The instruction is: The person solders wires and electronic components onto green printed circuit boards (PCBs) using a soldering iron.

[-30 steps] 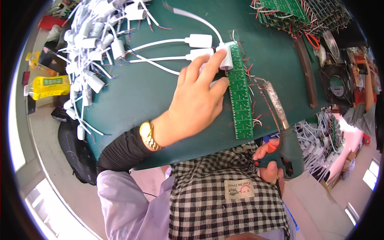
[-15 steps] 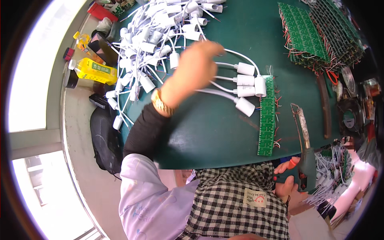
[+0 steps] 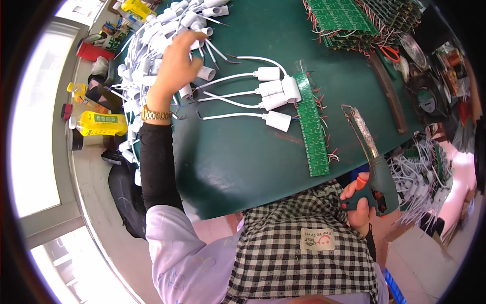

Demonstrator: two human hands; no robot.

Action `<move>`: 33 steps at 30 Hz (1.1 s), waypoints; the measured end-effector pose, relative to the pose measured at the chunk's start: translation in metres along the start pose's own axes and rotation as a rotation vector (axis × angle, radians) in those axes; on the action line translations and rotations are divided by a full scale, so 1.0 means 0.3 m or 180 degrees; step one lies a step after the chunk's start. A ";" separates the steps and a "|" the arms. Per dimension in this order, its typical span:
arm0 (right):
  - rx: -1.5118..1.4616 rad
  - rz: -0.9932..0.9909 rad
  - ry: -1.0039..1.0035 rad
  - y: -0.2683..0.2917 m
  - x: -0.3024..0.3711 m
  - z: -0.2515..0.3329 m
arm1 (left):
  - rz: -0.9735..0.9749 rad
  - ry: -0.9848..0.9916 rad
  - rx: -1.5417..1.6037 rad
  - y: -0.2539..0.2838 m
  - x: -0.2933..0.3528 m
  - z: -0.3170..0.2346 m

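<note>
My left hand [image 3: 177, 66] is over the near right side of a heap of white cylindrical caps with cables [image 3: 152, 40]. Its fingers are stretched out and the thumb stands apart; nothing shows held between them. My right hand [image 3: 358, 205] grips a dark green soldering gun [image 3: 383, 185] at the table's front edge, its long metal tip pointing up and left over the table. Several white caps lie in a row mid-table, their cables running left. One cap [image 3: 290, 89] rests against a narrow green circuit board strip [image 3: 312, 137] with short red and white wires along its right side.
Stacked green circuit boards [image 3: 344, 17] with wires stand at the far right. Near them lie a brown bar [image 3: 387, 93], orange-handled scissors [image 3: 390, 53] and a small black fan [image 3: 428, 99]. Yellow bottles [image 3: 103, 123] and a black case [image 3: 124, 195] line the left edge.
My left hand has moved left and away, from over the row's cables to the heap. The view has shifted, and the right hand still holds the soldering gun.
</note>
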State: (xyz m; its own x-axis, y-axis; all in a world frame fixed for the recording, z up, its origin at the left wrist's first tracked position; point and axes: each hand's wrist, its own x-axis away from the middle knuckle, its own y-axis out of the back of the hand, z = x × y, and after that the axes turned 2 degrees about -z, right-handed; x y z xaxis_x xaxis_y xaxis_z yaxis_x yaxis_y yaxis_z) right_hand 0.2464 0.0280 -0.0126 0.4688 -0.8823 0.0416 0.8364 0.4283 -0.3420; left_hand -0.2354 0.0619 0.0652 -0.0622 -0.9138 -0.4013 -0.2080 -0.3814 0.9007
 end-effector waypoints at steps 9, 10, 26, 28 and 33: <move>-0.0046 0.0150 -0.0142 -0.007 0.009 -0.013 | 0.0865 0.0084 0.0159 -0.061 0.091 0.002; -0.0032 0.0102 -0.0141 -0.012 0.008 -0.014 | 0.0762 0.0004 0.0215 -0.055 0.097 -0.008; -0.0075 0.0082 0.0111 0.005 0.021 -0.035 | -0.1578 -0.0763 -0.0732 0.103 0.061 -0.274; -0.0089 -0.0023 0.0128 0.001 0.021 -0.030 | -0.1281 -0.0972 -0.0743 0.156 0.017 -0.436; -0.0174 0.0052 -0.0043 -0.011 0.004 -0.018 | -0.0273 -0.0844 0.0212 0.063 0.079 -0.636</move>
State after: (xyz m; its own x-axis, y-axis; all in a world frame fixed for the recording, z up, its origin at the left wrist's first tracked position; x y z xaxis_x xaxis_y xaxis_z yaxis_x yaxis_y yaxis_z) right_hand 0.2427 0.0245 -0.0164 0.4863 -0.8725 0.0483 0.8121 0.4309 -0.3934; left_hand -0.0545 0.0065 0.1044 -0.2929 -0.8070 -0.5129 -0.2867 -0.4376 0.8522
